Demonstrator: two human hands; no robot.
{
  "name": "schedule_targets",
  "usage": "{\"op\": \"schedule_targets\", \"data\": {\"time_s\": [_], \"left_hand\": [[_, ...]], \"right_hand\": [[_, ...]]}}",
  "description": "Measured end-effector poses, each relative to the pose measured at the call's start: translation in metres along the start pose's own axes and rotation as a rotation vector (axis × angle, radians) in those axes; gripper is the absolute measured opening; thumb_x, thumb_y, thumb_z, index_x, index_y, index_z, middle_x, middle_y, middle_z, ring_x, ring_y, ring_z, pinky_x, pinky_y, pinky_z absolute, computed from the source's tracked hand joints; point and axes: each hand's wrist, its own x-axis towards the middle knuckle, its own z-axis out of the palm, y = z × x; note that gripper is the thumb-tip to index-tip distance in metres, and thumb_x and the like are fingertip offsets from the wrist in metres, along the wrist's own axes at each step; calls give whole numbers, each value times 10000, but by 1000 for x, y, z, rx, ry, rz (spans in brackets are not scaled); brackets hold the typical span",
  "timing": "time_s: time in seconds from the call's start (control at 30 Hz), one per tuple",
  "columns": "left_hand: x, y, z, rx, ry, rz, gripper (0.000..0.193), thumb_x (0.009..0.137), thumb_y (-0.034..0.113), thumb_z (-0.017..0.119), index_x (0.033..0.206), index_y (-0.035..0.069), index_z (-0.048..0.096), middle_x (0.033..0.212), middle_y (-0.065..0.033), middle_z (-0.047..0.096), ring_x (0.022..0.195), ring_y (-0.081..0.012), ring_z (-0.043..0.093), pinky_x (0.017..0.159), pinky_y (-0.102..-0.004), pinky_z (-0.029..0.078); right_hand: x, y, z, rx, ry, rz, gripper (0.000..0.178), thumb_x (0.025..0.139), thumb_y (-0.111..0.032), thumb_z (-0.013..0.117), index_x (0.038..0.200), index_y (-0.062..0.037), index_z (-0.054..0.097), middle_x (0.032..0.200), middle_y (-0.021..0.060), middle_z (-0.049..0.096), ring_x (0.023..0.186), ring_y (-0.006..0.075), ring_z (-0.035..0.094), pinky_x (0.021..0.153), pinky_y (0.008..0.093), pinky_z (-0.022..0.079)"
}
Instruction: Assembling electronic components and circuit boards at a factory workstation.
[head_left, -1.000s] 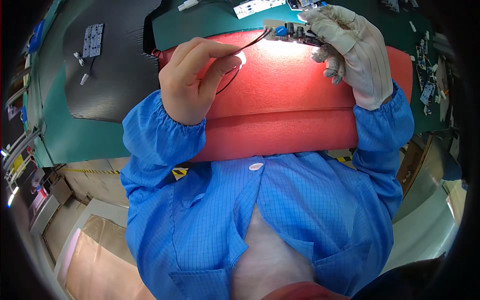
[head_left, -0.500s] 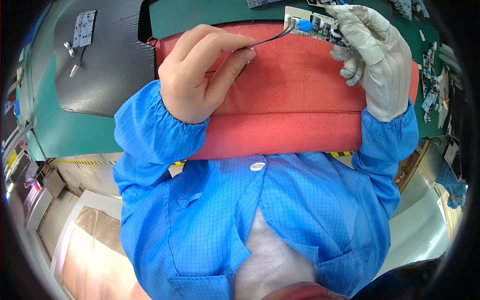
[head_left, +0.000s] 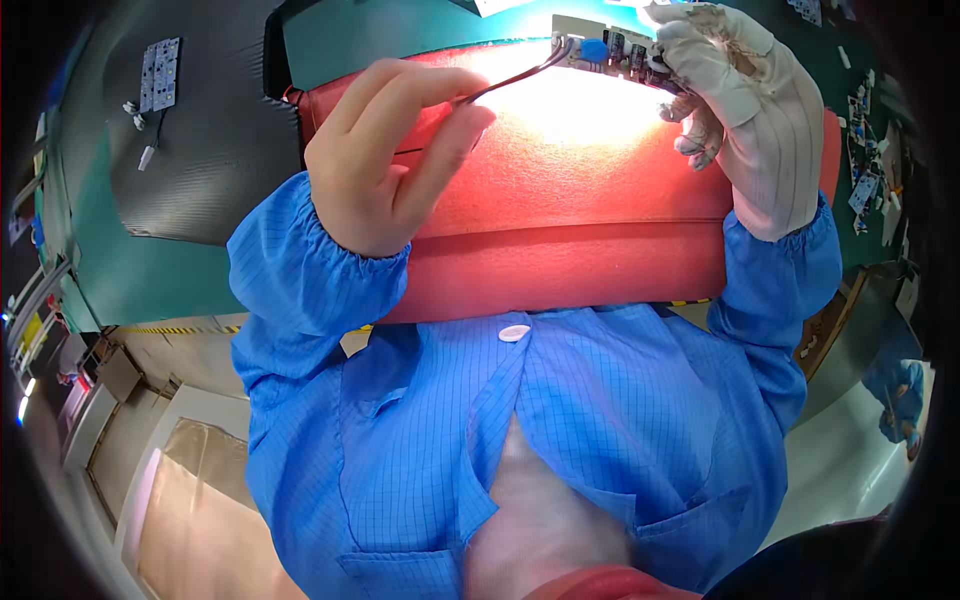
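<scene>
My bare left hand (head_left: 385, 150) pinches a thin dark wire (head_left: 515, 80) between thumb and fingers. The wire runs up and right to a small circuit board (head_left: 605, 48) with a blue part on it. My right hand (head_left: 745, 110), in a white glove, grips that board from its right end. Both hands hover over a red foam pad (head_left: 580, 210) at the bench's front edge.
A black mat (head_left: 200, 130) lies left of the pad on the green bench top (head_left: 130, 270), carrying a small white panel (head_left: 160, 75) and loose small parts (head_left: 140, 125). More boards and parts (head_left: 865, 150) sit at the far right. My blue coat fills the lower view.
The view has tilted so that pad and hands sit higher in the picture. My left hand has stayed pinched on the wire and my right hand on the board.
</scene>
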Motion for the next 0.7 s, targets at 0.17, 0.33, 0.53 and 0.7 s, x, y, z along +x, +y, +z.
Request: {"op": "schedule_targets", "data": {"time_s": [0.17, 0.33, 0.53, 0.7], "left_hand": [[0, -2, 0, 1, 27, 73, 186, 772, 5, 683, 950, 4, 629, 830, -116, 617, 730, -217, 626, 638, -279, 505], [-1, -1, 0, -12, 40, 88, 185, 768, -14, 679, 947, 2, 636, 827, -116, 615, 726, -202, 624, 631, -272, 505], [-2, 1, -1, -35, 41, 72, 182, 758, -24, 686, 933, -3, 641, 830, -113, 615, 723, -197, 621, 636, -269, 505], [8, -2, 5, -46, 24, 123, 205, 753, -28, 687, 950, -12, 635, 850, -116, 618, 730, -202, 620, 639, -265, 504]], "right_hand": [[-4, -2, 9, 79, 31, 36, 202, 822, -136, 629, 909, 46, 618, 630, 78, 614, 398, 82, 525, 371, 187, 409], [-7, -2, 14, 49, 78, 58, 200, 826, -134, 616, 920, 43, 614, 638, 71, 609, 422, 79, 531, 384, 184, 415], [-13, 2, 21, 61, 156, 41, 179, 830, -108, 591, 935, 36, 611, 654, 70, 613, 462, 80, 544, 391, 182, 418], [-12, 2, 15, -16, 209, 34, 193, 820, -95, 643, 963, 30, 607, 702, 72, 635, 499, 76, 560, 424, 178, 437]]}}
